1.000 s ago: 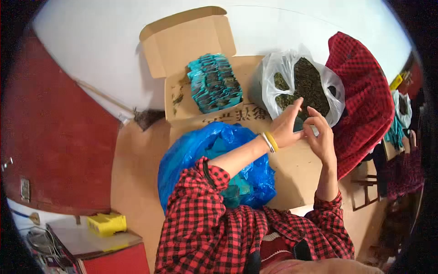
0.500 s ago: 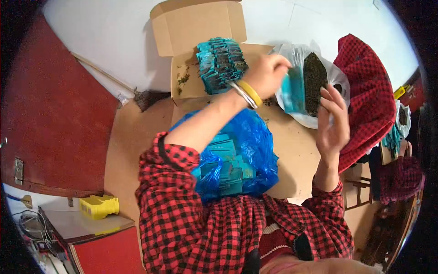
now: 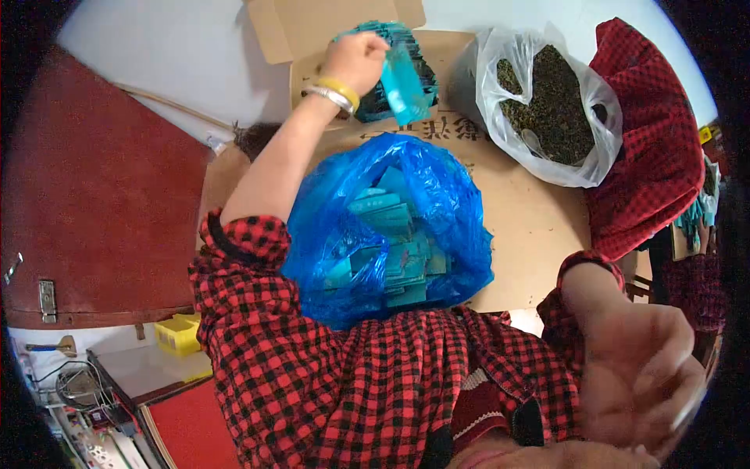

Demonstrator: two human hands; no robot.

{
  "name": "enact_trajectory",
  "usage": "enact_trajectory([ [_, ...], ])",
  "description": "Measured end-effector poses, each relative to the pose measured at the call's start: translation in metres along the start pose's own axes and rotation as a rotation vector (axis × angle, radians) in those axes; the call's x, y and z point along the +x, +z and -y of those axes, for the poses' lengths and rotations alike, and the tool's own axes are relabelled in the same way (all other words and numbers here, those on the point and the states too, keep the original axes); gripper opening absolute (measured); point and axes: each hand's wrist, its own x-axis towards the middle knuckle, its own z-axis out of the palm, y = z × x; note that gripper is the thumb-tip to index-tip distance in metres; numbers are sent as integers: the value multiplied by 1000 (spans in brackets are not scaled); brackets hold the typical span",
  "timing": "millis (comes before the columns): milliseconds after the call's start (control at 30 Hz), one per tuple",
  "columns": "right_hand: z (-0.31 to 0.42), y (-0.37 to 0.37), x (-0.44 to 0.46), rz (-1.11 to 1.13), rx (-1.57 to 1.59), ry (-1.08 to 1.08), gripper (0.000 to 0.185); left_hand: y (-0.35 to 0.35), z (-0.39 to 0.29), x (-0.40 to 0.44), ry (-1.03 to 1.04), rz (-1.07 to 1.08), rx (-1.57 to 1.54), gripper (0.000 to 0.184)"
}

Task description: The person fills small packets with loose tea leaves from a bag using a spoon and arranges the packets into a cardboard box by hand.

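Note:
My left hand (image 3: 354, 64) is closed on the top of a teal packet (image 3: 405, 87), which hangs down slightly blurred. It is over the open cardboard box (image 3: 277, 35), in front of the densely packed teal packets (image 3: 375, 108). Nearer to me, a blue plastic bag (image 3: 449, 211) gapes open with many flat teal packets (image 3: 406, 258) inside. My right hand (image 3: 644, 367) is raised close to the camera at lower right, palm showing, fingers loosely bent and blurred. Nothing can be seen in it.
A clear plastic bag of dark loose leaves (image 3: 558, 117) stands at the back right, beside a red checked cloth (image 3: 644, 148). Brown cardboard (image 3: 539, 234) covers the surface. A yellow container (image 3: 178, 334) sits at lower left. At the far right, another person's sleeve (image 3: 691, 289) shows.
My left hand has moved left with the teal packet, from beside the clear bag to the box. My right hand has come away from the clear bag, down toward the camera. The view has shifted.

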Motion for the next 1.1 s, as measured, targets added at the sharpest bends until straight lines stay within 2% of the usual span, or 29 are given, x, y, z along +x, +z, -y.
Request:
enact_trajectory([
  [33,5,4,-6,-106,-125,34,18,2,6,-9,-80,54,-4,16],
  [67,8,4,-15,-108,-123,29,18,4,13,-17,-78,50,0,16],
  [167,16,-7,-42,142,-397,177,16,11,27,-38,4,12,81,16],
  [233,8,-7,-36,313,-343,402,6,13,25,-49,87,-75,252,12],
  [267,2,-9,-52,328,-387,402,8,12,24,-52,97,-76,249,12],
  [300,-4,-10,-76,342,-429,401,11,10,21,-57,193,-130,294,11],
  [367,2,-16,-104,399,-446,589,12,4,18,-61,380,-241,387,10],
  [400,5,-13,-116,399,-450,584,12,5,21,-62,385,-243,387,10],
  [467,11,-7,-137,330,-526,797,30,14,39,-67,490,-299,400,11],
  [633,24,-8,-164,329,-612,989,30,35,70,-75,587,-402,367,11],
  [800,29,-5,-176,330,-628,1083,29,52,83,-93,411,-383,227,10],
  [900,29,0,-185,311,-611,1101,29,67,97,-95,224,-310,138,8],
  [933,29,1,-187,328,-593,1130,28,73,102,-93,225,-312,139,8],
  [1033,27,3,-192,369,-554,1178,26,88,114,-83,152,-119,197,7],
  [1100,26,6,-194,378,-558,1187,26,85,106,-77,136,-112,218,7],
])
